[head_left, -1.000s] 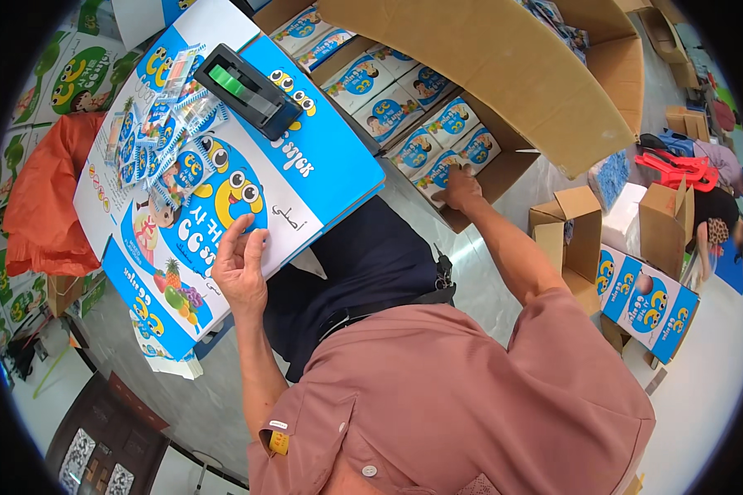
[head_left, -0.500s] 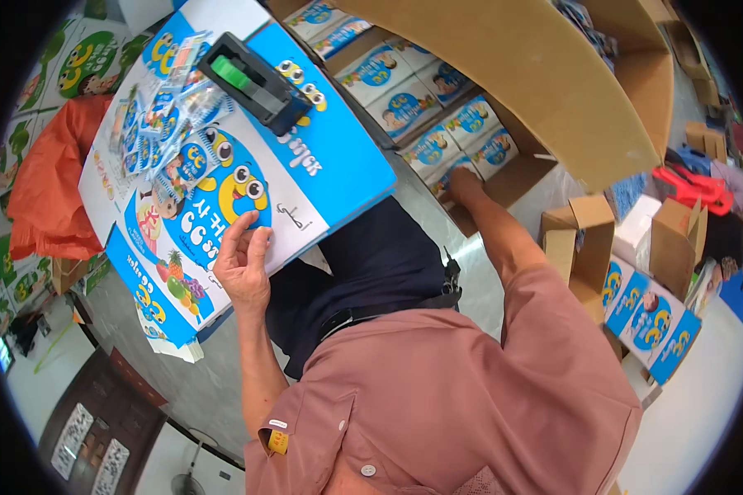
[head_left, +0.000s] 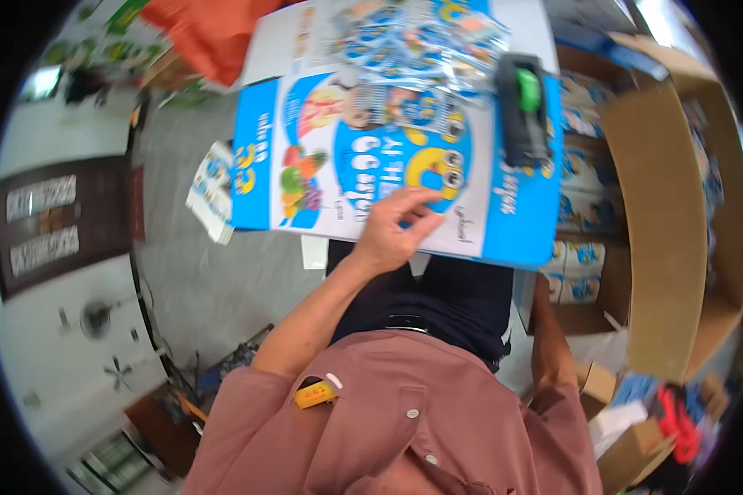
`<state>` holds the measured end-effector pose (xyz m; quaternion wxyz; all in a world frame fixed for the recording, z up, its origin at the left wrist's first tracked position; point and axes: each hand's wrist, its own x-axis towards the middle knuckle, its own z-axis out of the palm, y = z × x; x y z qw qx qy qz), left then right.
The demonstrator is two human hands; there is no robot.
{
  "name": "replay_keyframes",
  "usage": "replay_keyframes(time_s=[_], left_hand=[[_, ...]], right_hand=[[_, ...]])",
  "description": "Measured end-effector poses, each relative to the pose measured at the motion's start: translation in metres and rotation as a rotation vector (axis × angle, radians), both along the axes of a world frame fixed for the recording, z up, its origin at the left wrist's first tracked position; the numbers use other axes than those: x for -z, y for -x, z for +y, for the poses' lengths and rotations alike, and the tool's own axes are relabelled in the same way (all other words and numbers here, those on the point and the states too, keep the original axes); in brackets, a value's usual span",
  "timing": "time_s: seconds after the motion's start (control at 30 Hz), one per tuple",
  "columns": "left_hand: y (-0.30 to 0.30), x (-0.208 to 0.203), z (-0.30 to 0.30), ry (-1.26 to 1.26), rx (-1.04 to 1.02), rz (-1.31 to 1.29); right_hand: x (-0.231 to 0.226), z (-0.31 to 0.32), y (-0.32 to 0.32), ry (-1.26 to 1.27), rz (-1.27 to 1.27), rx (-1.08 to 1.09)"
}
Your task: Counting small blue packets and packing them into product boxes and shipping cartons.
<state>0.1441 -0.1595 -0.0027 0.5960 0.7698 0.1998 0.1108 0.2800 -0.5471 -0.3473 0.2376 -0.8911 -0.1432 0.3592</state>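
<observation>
The left hand [head_left: 392,235] lies palm down, fingers [head_left: 417,202] spread and flat, its bare forearm stretched forward from a rolled pink sleeve. The right arm reaches down and forward on the right side; its hand is hidden from view.

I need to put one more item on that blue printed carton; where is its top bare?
The blue printed carton is bare along its near edge, between the fruit picture and the left hand. The far side is crowded with glossy packets, and the tape dispenser fills the right strip. The right hand is hidden below the carton.
</observation>
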Motion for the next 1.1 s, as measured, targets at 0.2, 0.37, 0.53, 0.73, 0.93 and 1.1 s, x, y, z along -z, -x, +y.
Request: replay_keyframes(time_s=[0.2,0.37,0.53,0.73,0.93,1.1], left_hand=[[0.008,0.001,0.002,0.067,-0.026,-0.045],[0.046,-0.021,0.005,-0.018,-0.084,-0.178],[0.161,-0.025,0.057,-0.239,-0.790,-0.108],[0.321,0.093,0.145,0.332,-1.467,0.088],[0.379,0.224,0.123,0.194,-1.356,0.538],[0.383,0.295,0.120,-0.074,-0.987,0.885]], right_hand=[[-0.031,0.121,-0.011,-0.058,-0.001,-0.050],[-0.083,-0.063,-0.028,-0.103,0.040,-0.152],[-0.273,0.011,-0.028,-0.283,-0.217,0.032],[-0.387,0.163,0.022,-0.431,-0.369,-0.014],[-0.390,0.284,0.052,-0.526,-0.477,-0.590],[-0.384,0.356,0.072,-0.546,-0.427,-0.762]])
